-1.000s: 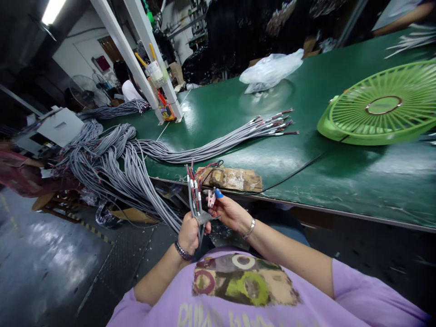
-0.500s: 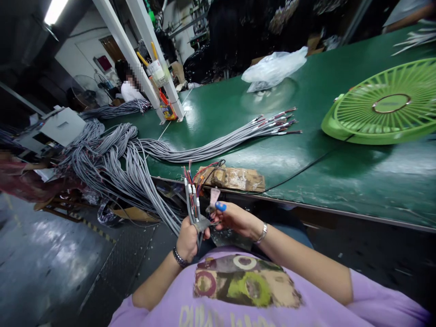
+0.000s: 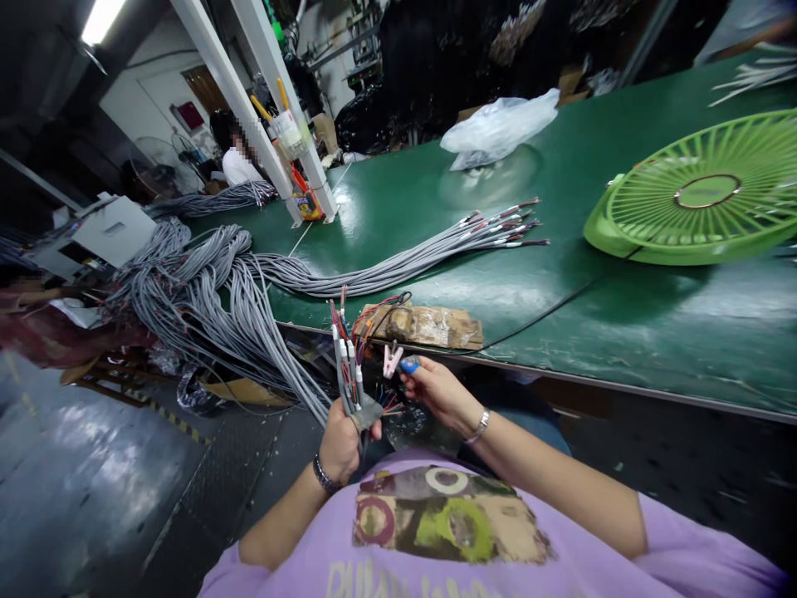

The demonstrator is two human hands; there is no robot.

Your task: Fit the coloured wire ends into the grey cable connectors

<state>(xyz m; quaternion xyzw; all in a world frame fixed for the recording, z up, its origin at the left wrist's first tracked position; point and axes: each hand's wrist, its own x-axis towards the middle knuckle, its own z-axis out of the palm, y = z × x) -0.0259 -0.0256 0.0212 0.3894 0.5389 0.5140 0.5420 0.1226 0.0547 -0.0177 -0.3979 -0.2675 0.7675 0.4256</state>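
My left hand (image 3: 341, 442) is closed around a small bunch of grey cables (image 3: 347, 374). Their stripped ends point upward with white sleeves and thin coloured wires. At this hand, a flattened grey piece (image 3: 369, 412) has loose coloured wires (image 3: 392, 407) fanning out to the right. My right hand (image 3: 436, 392) has its fingers drawn together, with a blue covering (image 3: 409, 364) on one digit. A pale pink clip (image 3: 392, 362) is right beside those fingertips, near the table edge. Whether they grip it, or something smaller, is hidden.
A wooden block (image 3: 436, 325) with red and black wires lies at the edge of the green table (image 3: 560, 191). Grey cables (image 3: 374, 274) stretch across it from a large heap (image 3: 212, 282). A green fan (image 3: 697, 195) and plastic bag (image 3: 498, 129) stand beyond. Other people are at left and back.
My right hand has moved slightly up and right, away from the coloured wires, which now show fanned out. The pink clip appears turned, its two legs now pointing down.
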